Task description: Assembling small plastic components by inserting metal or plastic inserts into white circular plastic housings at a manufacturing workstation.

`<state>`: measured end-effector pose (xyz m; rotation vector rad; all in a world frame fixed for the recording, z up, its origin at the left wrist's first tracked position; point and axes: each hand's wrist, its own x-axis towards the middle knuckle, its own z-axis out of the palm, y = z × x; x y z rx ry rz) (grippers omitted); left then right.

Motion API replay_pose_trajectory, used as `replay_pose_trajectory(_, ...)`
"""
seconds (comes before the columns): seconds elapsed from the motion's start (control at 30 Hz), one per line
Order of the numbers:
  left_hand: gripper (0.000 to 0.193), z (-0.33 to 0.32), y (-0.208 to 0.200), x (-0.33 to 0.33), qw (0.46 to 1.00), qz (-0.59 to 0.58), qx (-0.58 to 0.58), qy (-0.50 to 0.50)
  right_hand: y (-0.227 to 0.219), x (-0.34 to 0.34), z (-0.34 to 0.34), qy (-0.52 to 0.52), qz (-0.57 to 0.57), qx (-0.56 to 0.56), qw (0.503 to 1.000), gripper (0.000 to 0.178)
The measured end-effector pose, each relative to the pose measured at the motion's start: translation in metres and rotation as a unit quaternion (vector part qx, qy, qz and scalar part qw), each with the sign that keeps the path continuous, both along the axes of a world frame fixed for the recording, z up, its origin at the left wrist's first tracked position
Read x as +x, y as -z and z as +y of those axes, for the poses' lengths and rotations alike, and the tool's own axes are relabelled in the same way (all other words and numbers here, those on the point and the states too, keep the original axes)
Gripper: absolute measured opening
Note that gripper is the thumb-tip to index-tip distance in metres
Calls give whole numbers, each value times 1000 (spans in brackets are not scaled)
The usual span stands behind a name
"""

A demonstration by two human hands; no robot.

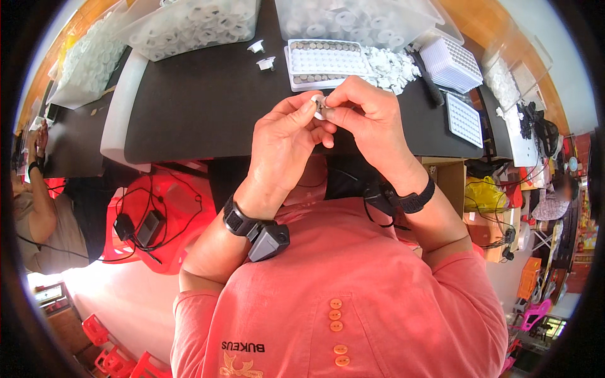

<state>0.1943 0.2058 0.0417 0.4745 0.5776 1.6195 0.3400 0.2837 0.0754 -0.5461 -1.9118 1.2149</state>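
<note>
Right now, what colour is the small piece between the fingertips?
Mostly white piece; head view.

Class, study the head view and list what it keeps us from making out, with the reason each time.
- Small white part, head view: full shape hidden by fingers of the left hand and right hand.
- Large clear bin, top centre, head view: cut off by the upper edge.
- Co-worker at left, head view: partly cut off by the dark fisheye rim.
</note>
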Motion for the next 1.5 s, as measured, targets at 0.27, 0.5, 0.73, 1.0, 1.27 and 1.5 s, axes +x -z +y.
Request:
replay_pose_trajectory(0.27,27,2,2,0,1000,-2,6,-3,-2,0,-4,44,-52,48,996,7)
replay_pose_trajectory(0.5,27,1,2,0,1000,19,10,-2,-10,-1,6,-10,45,-280,959,4)
replay_pose_trajectory(0.73,27,0,1,0,1000,27,16,-1,-7,-2,9,-28,42,-327,944,3)
replay_pose_trajectory(1.0,32,2,2,-1,998,29,51,3,-9,3,1,-10,19,-307,951,6)
replay_pose_trajectory(1.27,38,-4,-7,9,997,74,30,-23,2,10,-4,-27,62,-178,982,7)
replay_pose_trajectory(1.5,34,-7,-5,16,992,111,31,-48,7,21,-10,-11,27,-60,998,8)
